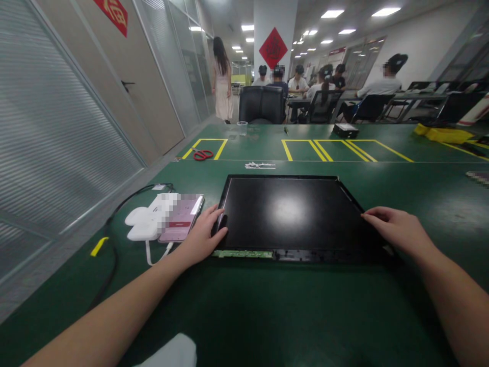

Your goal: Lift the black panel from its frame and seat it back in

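While the black display panel (290,216) lies flat near the worktop's (267,316) front edge, the left hand (202,235) grips its near left corner, fingers curled around the edge, and the right hand (397,228) rests flat on its right edge, fingers loosely spread.

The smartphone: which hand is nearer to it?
Left. The left hand sits beside the smartphone, at the left edge of the display panel; the right hand rests on its right edge.

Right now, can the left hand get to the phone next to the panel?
Probably yes: the left hand sits on the panel's left edge, the phone lies just beside it on the table, nothing between them.
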`<state>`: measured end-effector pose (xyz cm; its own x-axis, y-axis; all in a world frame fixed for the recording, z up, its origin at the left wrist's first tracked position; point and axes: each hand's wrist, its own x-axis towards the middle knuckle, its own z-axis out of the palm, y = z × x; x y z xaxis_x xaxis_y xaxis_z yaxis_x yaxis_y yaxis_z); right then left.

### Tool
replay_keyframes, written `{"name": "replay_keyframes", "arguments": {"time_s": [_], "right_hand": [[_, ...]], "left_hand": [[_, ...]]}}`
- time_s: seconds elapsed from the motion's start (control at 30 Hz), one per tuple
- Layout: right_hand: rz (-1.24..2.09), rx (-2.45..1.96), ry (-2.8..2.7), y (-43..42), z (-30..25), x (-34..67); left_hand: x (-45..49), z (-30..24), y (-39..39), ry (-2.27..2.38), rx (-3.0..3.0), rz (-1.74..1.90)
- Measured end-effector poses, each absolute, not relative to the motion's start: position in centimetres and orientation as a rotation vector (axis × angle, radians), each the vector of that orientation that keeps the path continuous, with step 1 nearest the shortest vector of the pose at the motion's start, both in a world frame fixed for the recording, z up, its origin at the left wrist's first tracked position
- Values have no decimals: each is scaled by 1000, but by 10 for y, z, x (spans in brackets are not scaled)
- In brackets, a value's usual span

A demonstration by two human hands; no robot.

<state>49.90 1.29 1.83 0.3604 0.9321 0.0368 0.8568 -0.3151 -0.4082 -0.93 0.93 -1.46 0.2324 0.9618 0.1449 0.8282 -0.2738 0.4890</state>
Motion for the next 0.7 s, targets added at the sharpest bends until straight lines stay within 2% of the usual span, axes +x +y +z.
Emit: {"name": "replay_keyframes", "arguments": {"time_s": [0.47, 0.7], "right_hand": [[208, -2299, -1351, 13, 22, 509], [385, -2313, -1522, 26, -6, 530]], "left_hand": [[-12, -14, 13, 1634, 2159, 688], [-12, -11, 12, 1620, 2099, 746]]}}
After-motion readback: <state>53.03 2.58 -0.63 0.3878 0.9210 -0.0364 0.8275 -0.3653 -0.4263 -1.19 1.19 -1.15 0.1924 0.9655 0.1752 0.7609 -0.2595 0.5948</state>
